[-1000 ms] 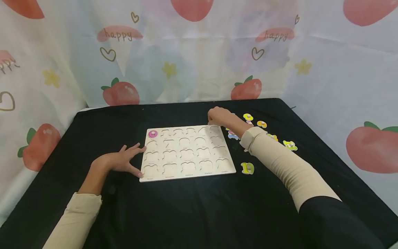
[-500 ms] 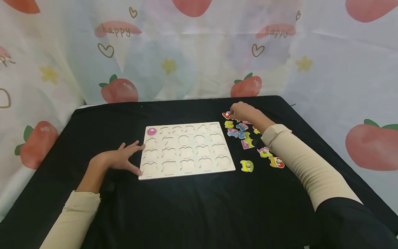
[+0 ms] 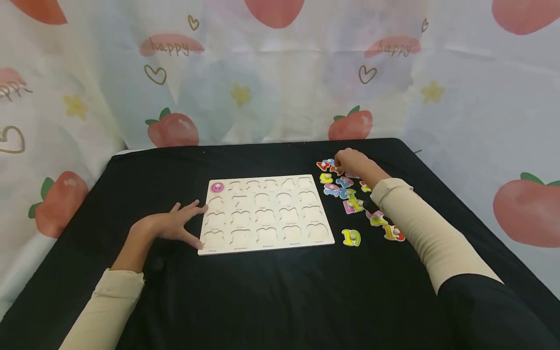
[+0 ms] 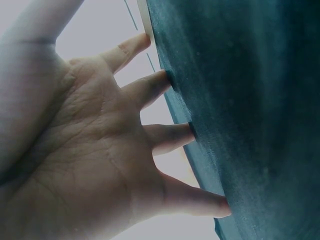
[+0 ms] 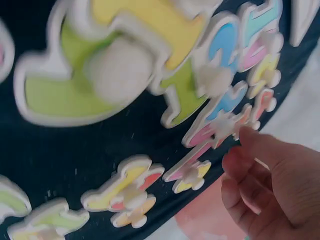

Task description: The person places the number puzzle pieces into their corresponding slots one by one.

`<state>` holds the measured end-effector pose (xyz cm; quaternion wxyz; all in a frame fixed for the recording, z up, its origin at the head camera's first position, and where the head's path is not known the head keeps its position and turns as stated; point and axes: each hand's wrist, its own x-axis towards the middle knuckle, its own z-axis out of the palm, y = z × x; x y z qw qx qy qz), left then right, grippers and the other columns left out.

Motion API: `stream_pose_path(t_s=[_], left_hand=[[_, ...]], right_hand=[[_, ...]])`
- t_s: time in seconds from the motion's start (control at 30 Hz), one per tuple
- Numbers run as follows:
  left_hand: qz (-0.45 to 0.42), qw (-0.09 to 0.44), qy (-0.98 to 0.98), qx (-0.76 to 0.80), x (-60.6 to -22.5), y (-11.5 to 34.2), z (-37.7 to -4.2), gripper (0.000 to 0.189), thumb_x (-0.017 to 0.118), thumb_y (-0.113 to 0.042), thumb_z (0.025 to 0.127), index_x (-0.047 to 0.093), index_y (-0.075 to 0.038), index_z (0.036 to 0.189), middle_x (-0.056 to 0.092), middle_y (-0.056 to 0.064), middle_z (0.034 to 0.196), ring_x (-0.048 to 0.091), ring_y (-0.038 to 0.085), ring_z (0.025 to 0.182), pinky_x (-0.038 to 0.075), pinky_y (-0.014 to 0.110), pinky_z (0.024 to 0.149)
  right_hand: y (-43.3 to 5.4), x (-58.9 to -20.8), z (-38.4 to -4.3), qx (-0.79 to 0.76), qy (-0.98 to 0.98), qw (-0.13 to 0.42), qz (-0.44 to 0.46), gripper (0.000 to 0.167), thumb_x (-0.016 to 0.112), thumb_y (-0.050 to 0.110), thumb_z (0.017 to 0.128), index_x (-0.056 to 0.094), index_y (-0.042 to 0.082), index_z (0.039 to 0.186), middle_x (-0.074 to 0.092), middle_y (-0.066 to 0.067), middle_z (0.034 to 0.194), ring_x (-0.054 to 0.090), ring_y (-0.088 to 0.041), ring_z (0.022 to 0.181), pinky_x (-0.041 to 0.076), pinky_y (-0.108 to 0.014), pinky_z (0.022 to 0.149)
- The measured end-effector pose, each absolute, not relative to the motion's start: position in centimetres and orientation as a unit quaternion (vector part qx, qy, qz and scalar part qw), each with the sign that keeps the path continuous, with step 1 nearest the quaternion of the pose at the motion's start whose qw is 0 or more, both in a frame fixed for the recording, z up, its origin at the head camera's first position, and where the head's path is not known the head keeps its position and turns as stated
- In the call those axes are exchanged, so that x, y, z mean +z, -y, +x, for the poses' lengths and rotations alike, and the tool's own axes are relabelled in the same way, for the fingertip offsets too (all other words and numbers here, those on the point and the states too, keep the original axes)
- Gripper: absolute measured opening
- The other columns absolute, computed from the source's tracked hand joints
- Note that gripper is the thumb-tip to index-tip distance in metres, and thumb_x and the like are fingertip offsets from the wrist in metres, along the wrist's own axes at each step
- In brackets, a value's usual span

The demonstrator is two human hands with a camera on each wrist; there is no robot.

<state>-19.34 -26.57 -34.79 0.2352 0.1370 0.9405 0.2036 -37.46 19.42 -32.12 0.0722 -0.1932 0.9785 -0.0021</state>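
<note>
White board point(image 3: 264, 214) on black cloth point(image 3: 271, 301); number pieces point(image 3: 331, 189) scattered to its right.
I see the left hand point(image 3: 172, 224) spread, ungripping, at the board's left edge; right hand point(image 3: 353, 163) at the far pieces, whether pinching one I cannot tell.

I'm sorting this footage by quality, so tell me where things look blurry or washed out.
Head view: fairly even light, but words on the board mostly too small to read; left wrist: background behind the left grip nearly white, dark cloth hazy and blue-green; right wrist: large knob nearest the lens blurred.
</note>
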Motion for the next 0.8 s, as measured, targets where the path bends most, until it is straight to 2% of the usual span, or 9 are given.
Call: stream_pose_path(t_s=[0.13,0.37,0.47,0.67,0.8], left_hand=[[0.137,0.241,-0.939,0.202,-35.1,26.2,-19.0,0.111,0.078,-0.054,0.066,0.021,-0.009,0.150,0.004,0.023,0.153,-0.007,0.054,0.132,0.005,0.072,0.097],[0.133,0.239,-0.941,0.201,-34.8,25.9,-18.8,0.111,0.078,-0.054,0.067,0.020,-0.009,0.150,0.003,0.023,0.154,-0.007,0.055,0.132,0.005,0.073,0.096],[0.133,0.236,-0.942,0.197,-34.7,26.1,-19.1,0.111,0.078,-0.055,0.067,0.019,-0.010,0.150,0.002,0.022,0.154,-0.007,0.054,0.132,0.004,0.073,0.096],[0.133,0.235,-0.943,0.194,-34.6,26.7,-19.5,0.113,0.077,-0.057,0.066,0.018,-0.010,0.150,0.001,0.023,0.154,-0.008,0.055,0.132,0.003,0.073,0.096],[0.135,0.236,-0.943,0.194,-34.7,26.8,-19.5,0.113,0.077,-0.057,0.066,0.018,-0.009,0.150,0.001,0.023,0.153,-0.007,0.055,0.132,0.003,0.072,0.096]], right_hand=[[-20.0,-33.0,-37.2,0.020,-0.977,0.092,-0.191,0.011,0.063,0.007,0.090,0.066,0.000,0.098,0.062,-0.010,0.088,0.056,-0.024,0.077,0.048,-0.042,0.073],[-19.3,-31.9,-36.7,0.044,-0.976,0.079,-0.196,0.010,0.064,0.009,0.090,0.066,0.000,0.095,0.062,-0.009,0.086,0.057,-0.024,0.074,0.049,-0.042,0.071],[-18.4,-30.8,-36.6,0.050,-0.975,0.074,-0.205,0.010,0.064,0.009,0.090,0.066,0.000,0.095,0.061,-0.009,0.084,0.056,-0.024,0.073,0.048,-0.041,0.070],[-15.3,-30.5,-36.9,0.068,-0.965,0.071,-0.241,0.017,0.064,0.014,0.090,0.068,0.003,0.101,0.064,-0.009,0.092,0.059,-0.023,0.076,0.050,-0.041,0.071],[-13.1,-30.6,-36.6,0.094,-0.960,0.065,-0.256,0.014,0.063,0.016,0.091,0.069,0.006,0.097,0.064,-0.006,0.088,0.057,-0.021,0.074,0.050,-0.039,0.069]])
